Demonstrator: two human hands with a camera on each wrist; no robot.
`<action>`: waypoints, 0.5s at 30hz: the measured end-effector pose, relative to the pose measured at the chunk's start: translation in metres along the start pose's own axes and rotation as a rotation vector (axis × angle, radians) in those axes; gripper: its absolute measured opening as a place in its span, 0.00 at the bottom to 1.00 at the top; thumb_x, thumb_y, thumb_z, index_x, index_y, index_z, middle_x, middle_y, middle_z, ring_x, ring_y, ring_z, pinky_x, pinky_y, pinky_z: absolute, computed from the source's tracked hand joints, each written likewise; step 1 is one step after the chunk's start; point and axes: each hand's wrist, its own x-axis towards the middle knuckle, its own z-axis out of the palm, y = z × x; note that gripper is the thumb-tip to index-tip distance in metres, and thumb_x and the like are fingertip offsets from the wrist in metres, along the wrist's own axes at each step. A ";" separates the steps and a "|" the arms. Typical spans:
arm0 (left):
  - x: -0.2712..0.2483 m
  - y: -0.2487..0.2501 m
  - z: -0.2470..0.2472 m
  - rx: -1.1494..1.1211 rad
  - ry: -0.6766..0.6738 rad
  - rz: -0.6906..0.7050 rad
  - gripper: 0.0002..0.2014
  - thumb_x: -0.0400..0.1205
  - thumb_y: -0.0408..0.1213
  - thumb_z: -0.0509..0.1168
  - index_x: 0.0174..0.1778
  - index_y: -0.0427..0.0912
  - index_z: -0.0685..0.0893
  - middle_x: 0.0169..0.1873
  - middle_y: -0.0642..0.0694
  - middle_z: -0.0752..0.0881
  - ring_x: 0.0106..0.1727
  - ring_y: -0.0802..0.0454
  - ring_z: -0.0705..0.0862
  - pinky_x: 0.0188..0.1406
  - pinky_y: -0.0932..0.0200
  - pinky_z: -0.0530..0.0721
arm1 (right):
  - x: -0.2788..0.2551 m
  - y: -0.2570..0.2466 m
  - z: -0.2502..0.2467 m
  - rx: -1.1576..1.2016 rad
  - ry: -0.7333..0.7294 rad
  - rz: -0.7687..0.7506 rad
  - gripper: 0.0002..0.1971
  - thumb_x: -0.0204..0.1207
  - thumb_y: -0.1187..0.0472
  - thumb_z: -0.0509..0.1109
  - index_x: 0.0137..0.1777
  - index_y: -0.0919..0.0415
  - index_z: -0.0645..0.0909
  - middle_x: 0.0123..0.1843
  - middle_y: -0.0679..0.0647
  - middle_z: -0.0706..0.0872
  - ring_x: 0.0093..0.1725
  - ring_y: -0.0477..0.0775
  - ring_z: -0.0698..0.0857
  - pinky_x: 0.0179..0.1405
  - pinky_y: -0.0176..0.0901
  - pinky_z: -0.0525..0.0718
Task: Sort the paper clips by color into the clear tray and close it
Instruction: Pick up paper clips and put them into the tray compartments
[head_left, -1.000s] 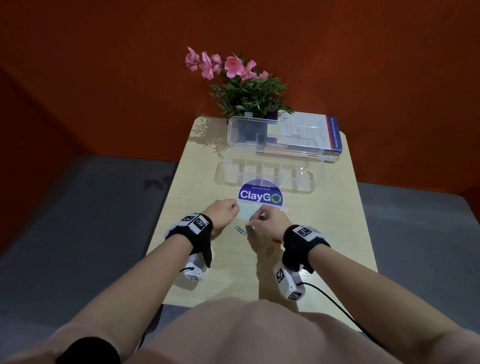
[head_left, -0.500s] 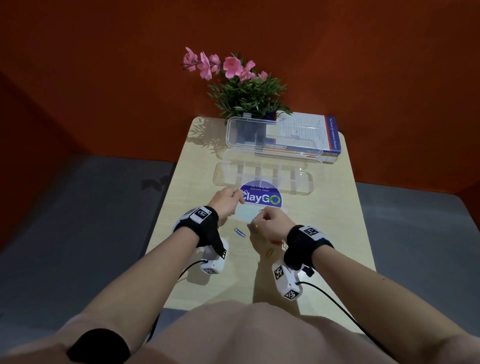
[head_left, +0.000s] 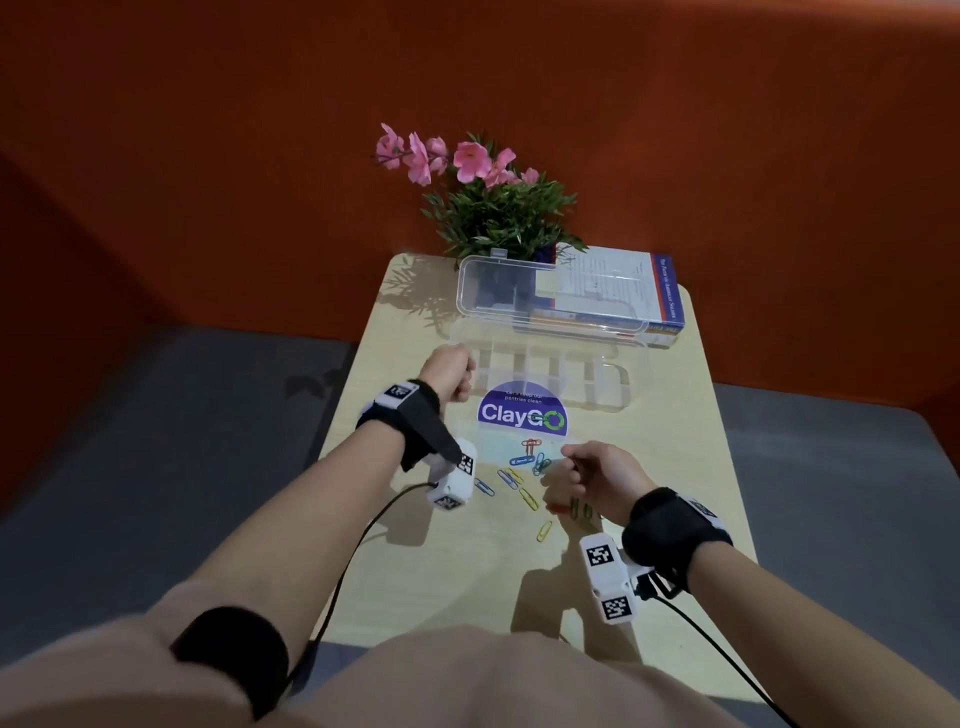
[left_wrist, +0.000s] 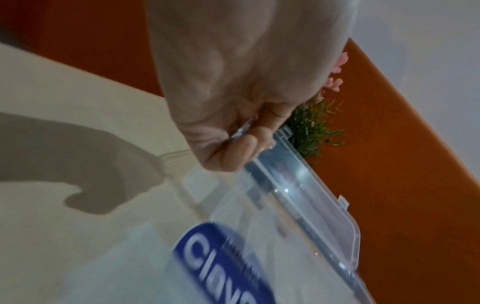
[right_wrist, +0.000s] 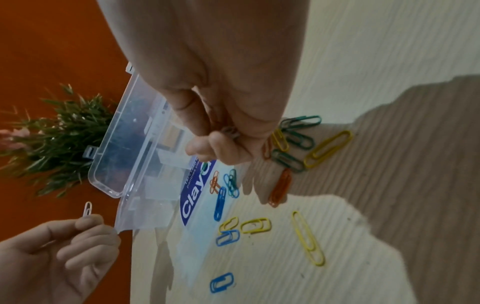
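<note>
The clear tray (head_left: 613, 402) lies open across the table's middle, its lid (head_left: 550, 291) standing up behind it. My left hand (head_left: 464, 382) hovers at the tray's left end and pinches a white paper clip (right_wrist: 87, 208), which also shows as a thin clip (left_wrist: 242, 128) between thumb and finger. My right hand (head_left: 569, 458) is near the loose clips and pinches a pale paper clip (right_wrist: 230, 131) whose colour is unclear. Blue (right_wrist: 220, 203), yellow (right_wrist: 309, 238), orange (right_wrist: 280, 187) and green (right_wrist: 298, 139) clips lie scattered on the table in front of the tray.
A blue ClayGo sticker (head_left: 522, 413) sits on the table between the tray and the clips. A potted plant with pink flowers (head_left: 498, 208) and a book (head_left: 623, 291) stand at the far edge behind the lid. Grey floor surrounds the small table (head_left: 467, 587).
My left hand has left the clip pile and moved forward to the tray's left end with the white clip. My right hand drew back slightly, uncovering the scattered clips.
</note>
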 end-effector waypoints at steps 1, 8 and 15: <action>0.004 0.010 0.000 0.024 0.029 -0.005 0.16 0.83 0.32 0.50 0.29 0.41 0.69 0.22 0.46 0.66 0.22 0.51 0.64 0.19 0.63 0.65 | 0.000 0.000 -0.002 0.022 -0.001 0.008 0.08 0.79 0.68 0.53 0.42 0.64 0.72 0.30 0.55 0.73 0.23 0.49 0.71 0.20 0.36 0.69; 0.027 0.047 0.003 0.336 0.050 -0.026 0.11 0.83 0.27 0.53 0.47 0.27 0.80 0.16 0.41 0.83 0.34 0.43 0.85 0.50 0.50 0.90 | -0.002 -0.007 0.002 0.211 -0.068 0.064 0.16 0.81 0.61 0.51 0.49 0.70 0.78 0.37 0.64 0.87 0.35 0.57 0.88 0.33 0.42 0.89; 0.033 0.050 0.000 0.394 0.053 0.064 0.13 0.86 0.34 0.54 0.40 0.33 0.79 0.58 0.28 0.84 0.49 0.45 0.80 0.49 0.54 0.84 | 0.003 -0.030 0.018 0.221 -0.122 0.059 0.20 0.82 0.58 0.52 0.61 0.74 0.75 0.54 0.69 0.82 0.54 0.64 0.85 0.52 0.53 0.88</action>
